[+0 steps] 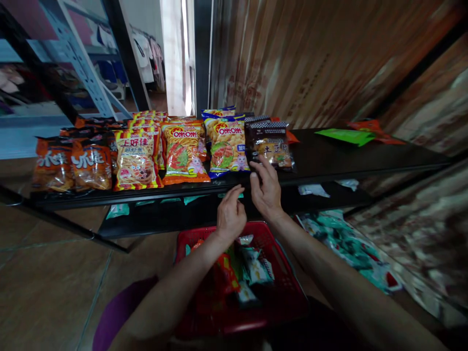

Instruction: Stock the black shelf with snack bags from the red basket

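Note:
My right hand (266, 187) is at the shelf's front edge, its fingertips against the lower left of a dark brown snack bag (272, 146); the fingers are apart and hold nothing. My left hand (231, 212) hovers just in front of the edge, below a blue and yellow bag (227, 146), its fingers bent close together with nothing visible in them. Upright to the left stand an orange and yellow bag (185, 151), a red and yellow striped bag (137, 161) and black and orange bags (91, 163). All rest on the black shelf (314, 161).
Below my hands is a red basket (256, 319) holding several snack packs (256, 265). A green packet (347, 136) and an orange packet (376, 130) lie at the shelf's right. Teal packs (340, 239) fill a container on the lower right. A lower shelf (153, 217) holds small packets.

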`<action>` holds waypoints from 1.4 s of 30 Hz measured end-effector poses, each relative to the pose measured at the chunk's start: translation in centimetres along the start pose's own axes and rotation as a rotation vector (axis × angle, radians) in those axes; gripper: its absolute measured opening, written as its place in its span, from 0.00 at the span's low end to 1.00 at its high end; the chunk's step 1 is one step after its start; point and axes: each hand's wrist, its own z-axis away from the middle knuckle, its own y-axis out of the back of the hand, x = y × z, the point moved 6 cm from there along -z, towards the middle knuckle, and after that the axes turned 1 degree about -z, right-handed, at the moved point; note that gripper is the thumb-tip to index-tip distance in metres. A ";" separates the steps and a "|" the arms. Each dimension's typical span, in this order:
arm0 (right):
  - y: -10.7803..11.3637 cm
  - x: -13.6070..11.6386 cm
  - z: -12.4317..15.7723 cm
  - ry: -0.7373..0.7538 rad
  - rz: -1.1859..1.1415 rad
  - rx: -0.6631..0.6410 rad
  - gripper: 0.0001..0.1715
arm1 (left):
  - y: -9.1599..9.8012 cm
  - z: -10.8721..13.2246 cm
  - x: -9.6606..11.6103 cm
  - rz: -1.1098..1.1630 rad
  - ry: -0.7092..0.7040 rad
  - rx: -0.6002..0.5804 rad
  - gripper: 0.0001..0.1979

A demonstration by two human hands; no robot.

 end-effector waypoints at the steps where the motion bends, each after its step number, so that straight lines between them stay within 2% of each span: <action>1: 0.2 -0.1 0.2 0.009 0.000 -0.009 0.19 | 0.2 0.3 -0.5 -0.007 0.014 -0.015 0.23; 6: 0.9 -0.1 2.1 0.025 -0.020 -0.058 0.18 | 0.7 2.7 -2.4 -0.073 0.016 -0.186 0.19; 9: 1.1 0.2 3.1 -0.005 -0.035 -0.068 0.18 | 1.2 4.2 -3.8 -0.149 0.127 -0.240 0.18; 12: 1.4 0.1 4.2 -0.035 -0.037 -0.110 0.18 | 2.0 5.6 -5.0 -0.195 0.274 -0.216 0.17; 16: 2.6 0.1 6.0 -0.074 -0.058 -0.163 0.18 | 2.2 7.7 -5.4 -0.212 0.399 -0.185 0.17; 21: 4.2 0.8 9.3 -0.082 -0.105 -0.212 0.17 | 1.2 10.7 -4.6 -0.198 0.475 -0.131 0.16; 24: 4.4 1.5 11.3 -0.108 -0.107 -0.240 0.17 | 0.6 12.0 -3.8 -0.195 0.521 -0.136 0.16; 29: 2.5 1.8 13.7 -0.193 -0.108 -0.328 0.17 | 1.2 12.9 -3.5 -0.235 0.537 -0.208 0.15; 35: -1.0 1.7 16.9 -0.334 -0.119 -0.481 0.18 | 3.1 12.9 -5.9 -0.314 0.654 -0.216 0.14; 38: -2.0 3.0 19.4 -0.407 -0.115 -0.581 0.19 | 2.1 12.4 -6.7 -0.285 0.678 -0.214 0.14; 42: -1.9 5.9 22.3 -0.469 -0.092 -0.688 0.18 | -0.9 11.8 -7.5 -0.222 0.640 -0.246 0.13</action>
